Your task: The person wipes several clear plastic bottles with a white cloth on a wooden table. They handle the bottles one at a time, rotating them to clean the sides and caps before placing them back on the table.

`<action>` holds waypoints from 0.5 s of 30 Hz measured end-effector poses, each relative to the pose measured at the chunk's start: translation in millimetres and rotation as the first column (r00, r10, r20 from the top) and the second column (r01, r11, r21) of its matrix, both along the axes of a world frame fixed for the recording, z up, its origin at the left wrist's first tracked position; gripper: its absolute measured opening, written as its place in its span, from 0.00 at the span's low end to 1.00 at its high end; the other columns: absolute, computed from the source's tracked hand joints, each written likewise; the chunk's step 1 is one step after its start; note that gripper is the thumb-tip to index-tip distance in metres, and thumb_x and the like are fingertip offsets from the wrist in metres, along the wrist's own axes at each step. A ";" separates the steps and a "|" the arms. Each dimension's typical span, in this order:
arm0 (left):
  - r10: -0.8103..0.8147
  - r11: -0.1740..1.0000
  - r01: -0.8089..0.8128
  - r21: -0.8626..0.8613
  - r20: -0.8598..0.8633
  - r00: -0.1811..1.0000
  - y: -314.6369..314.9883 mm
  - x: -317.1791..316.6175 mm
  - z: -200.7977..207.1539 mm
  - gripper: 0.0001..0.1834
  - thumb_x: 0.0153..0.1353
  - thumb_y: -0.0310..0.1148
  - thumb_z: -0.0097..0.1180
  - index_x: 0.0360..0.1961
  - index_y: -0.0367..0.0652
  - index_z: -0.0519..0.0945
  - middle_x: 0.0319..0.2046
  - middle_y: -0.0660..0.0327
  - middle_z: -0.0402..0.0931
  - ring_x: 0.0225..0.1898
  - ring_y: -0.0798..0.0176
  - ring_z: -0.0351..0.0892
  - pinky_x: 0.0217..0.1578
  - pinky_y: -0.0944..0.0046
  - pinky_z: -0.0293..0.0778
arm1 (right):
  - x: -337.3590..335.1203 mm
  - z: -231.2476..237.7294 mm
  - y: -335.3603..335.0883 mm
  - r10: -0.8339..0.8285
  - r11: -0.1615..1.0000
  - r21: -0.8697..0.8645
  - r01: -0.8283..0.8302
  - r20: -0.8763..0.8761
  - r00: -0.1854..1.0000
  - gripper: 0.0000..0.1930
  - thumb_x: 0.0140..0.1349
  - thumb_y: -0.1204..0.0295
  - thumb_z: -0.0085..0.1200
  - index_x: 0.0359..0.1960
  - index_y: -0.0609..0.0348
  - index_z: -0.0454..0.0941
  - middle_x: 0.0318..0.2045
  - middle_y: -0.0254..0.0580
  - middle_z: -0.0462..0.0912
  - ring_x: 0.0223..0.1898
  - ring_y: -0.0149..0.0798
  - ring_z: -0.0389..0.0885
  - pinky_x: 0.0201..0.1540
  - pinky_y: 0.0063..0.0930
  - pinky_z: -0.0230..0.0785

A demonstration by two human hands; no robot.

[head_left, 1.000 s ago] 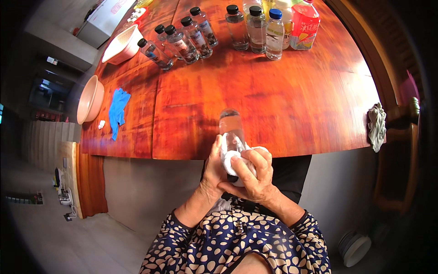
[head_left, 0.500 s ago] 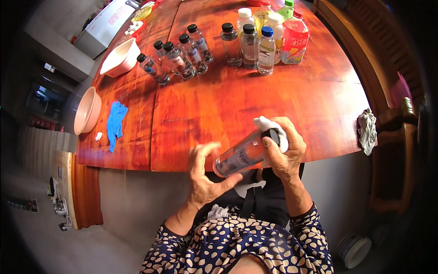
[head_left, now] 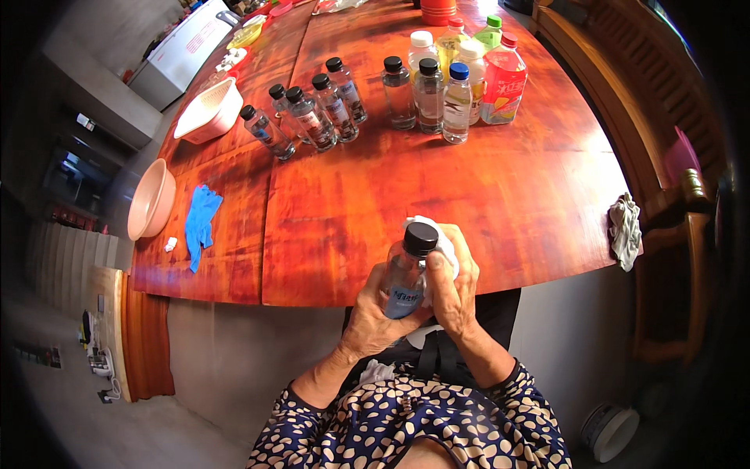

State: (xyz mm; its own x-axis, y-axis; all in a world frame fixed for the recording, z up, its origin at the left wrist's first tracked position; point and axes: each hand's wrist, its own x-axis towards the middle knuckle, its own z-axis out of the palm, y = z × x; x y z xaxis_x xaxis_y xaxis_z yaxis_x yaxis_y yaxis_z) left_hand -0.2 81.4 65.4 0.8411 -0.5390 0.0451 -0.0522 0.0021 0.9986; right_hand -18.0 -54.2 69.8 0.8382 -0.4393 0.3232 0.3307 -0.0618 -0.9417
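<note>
Both hands are meeting over the near edge of the desk (head_left: 469, 195), closed around one small clear bottle (head_left: 405, 280) with a black cap. In the head view, the left hand (head_left: 373, 316) is cupping the bottle's lower body from below, fingers wrapped about the blue label, while the right hand (head_left: 453, 293) is pressing a white cloth (head_left: 442, 244) against the bottle's far side and shoulder. Half a second ago the bottle was lying tilted across the right hand alone, with the left hand spread open beneath it; now it is standing nearly upright, cap up, gripped by both. That change suggests the wiping is moving from the bottle's base to its sides.

Farther back on the desk, a cluster of black-capped bottles (head_left: 308, 117) is standing beside a white basket (head_left: 209, 111), and a second group of mixed bottles (head_left: 457, 82) is sitting to the right of them. A blue glove (head_left: 201, 223) is lying near the left edge beside a pink bowl (head_left: 151, 199). A crumpled grey rag (head_left: 625, 228) is hanging off the right corner.
</note>
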 end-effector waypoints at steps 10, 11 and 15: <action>0.172 0.979 -0.195 0.065 0.258 0.951 -7.3 -12.6 -2.0 0.37 0.43 0.29 0.73 0.53 0.39 0.65 0.42 0.54 0.77 0.43 0.61 0.80 0.41 0.63 0.77 | -3.0 -7.5 2.3 -0.257 0.806 -0.395 0.441 0.438 0.862 0.13 0.61 0.66 0.57 0.36 0.67 0.75 0.34 0.49 0.75 0.31 0.43 0.74 0.33 0.32 0.68; 0.194 0.974 -0.218 0.055 0.285 0.939 -8.0 -12.8 -6.5 0.37 0.43 0.29 0.73 0.53 0.39 0.65 0.41 0.54 0.78 0.43 0.60 0.80 0.40 0.62 0.77 | -3.2 -4.5 0.9 -0.237 0.778 -0.429 0.458 0.475 0.847 0.10 0.57 0.72 0.60 0.34 0.66 0.75 0.34 0.50 0.75 0.32 0.46 0.73 0.33 0.34 0.68; 0.254 0.938 -0.327 0.118 0.410 0.876 -5.7 -11.3 -11.5 0.36 0.43 0.29 0.72 0.52 0.39 0.66 0.35 0.53 0.79 0.34 0.58 0.83 0.32 0.64 0.78 | -5.2 -2.4 -6.3 -0.147 0.723 -0.537 0.434 0.494 0.857 0.12 0.46 0.77 0.65 0.32 0.65 0.76 0.35 0.47 0.74 0.34 0.49 0.72 0.33 0.36 0.68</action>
State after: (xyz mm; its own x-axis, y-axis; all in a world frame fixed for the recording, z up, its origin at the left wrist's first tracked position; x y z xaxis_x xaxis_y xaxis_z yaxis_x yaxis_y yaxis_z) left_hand -11.5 75.7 53.9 0.8973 -0.3026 0.3214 -0.3999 -0.2486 0.8822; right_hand -23.2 -60.6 67.4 0.4376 -0.2234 0.8710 0.5186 -0.7286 -0.4474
